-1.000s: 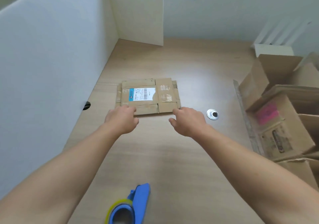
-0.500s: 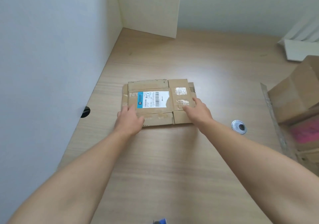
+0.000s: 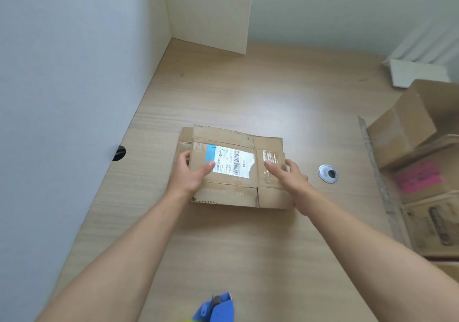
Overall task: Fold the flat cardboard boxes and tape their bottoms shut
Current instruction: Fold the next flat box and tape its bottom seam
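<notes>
Wooden table [image 3: 223, 247] bears a seemingly light, stiff flat box [image 3: 223, 195]; left hand [image 3: 190, 176] and right hand [image 3: 291, 180] each grasp a side edge, likely the best hold

Matt cardboard box [image 3: 231, 192] on smooth wood-grain table [image 3: 248, 247].

A: Where does the flattened cardboard box [image 3: 231, 190] lie?
B: Mid-desk [image 3: 223, 252], with the left hand [image 3: 188, 176] gripping its left edge and the right hand [image 3: 289, 181] its right.
A: And around it?
B: A cable grommet [image 3: 327, 173] sits just right of it, and a pile of cardboard boxes [image 3: 407, 133] farther right. Nearest the person, cut off by the frame, is probably a tape dispenser [image 3: 219, 308].
</notes>
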Tool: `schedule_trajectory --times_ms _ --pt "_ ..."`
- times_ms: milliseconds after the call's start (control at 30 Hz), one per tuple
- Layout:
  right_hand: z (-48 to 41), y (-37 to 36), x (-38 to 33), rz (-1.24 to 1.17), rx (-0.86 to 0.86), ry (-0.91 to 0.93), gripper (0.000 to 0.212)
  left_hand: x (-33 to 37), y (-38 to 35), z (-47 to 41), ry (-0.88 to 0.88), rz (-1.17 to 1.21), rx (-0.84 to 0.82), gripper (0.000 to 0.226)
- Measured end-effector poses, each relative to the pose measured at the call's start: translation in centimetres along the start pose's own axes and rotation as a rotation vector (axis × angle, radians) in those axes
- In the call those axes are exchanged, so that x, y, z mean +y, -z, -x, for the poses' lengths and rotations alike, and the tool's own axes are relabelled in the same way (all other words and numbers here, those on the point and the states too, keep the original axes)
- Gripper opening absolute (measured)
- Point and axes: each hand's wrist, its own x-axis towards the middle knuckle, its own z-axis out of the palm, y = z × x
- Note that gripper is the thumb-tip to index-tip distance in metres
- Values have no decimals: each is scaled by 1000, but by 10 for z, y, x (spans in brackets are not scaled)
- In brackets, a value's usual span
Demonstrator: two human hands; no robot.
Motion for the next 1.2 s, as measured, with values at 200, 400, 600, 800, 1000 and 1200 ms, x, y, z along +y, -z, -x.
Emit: schedule_trajectory --times_ms 200,400,600,800,1000,1200 --pt "49 28 55 -314 8 9 111 10 -20 69 -153 -8 -111 60" --pt "120 64 112 -588 59 189 58 7 -32 164 -353 -212 -110 52" --pt "179 107 176 -626 196 397 20 -4 -46 244 -395 -141 -13 44" --pt "229 114 242 -647 144 457 57 -35 -68 319 -319 -76 -205 52" --pt "246 98 274 -517 -12 503 57 -60 -82 369 -319 -180 -273 70" --pt "247 108 264 -533 -176 493 36 -61 -67 392 -477 -291 -132 53"
